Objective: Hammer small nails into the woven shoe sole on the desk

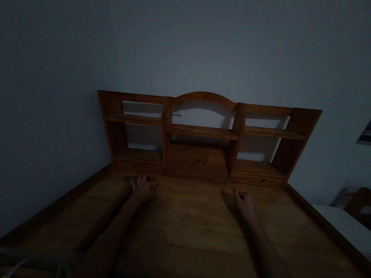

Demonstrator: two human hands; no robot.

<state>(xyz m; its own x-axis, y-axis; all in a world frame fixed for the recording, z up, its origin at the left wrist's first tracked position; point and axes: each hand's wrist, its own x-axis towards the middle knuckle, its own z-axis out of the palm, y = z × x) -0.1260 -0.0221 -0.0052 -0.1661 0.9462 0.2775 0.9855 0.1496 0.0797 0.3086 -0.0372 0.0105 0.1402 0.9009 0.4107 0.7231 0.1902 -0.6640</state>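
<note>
On the grained wooden surface (184, 237), the left hand (144, 190) has fingers spread at a dark, slim object (128, 178); whether they grip it, I cannot tell; the right hand (244, 204) curls its fingers, contents hidden; behind stands a 3-bay wooden shelf (202, 132), centrally arched.

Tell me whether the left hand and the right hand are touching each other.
Apart. The head view shows a wide stretch of wooden desktop between the left hand and the right hand.
</note>
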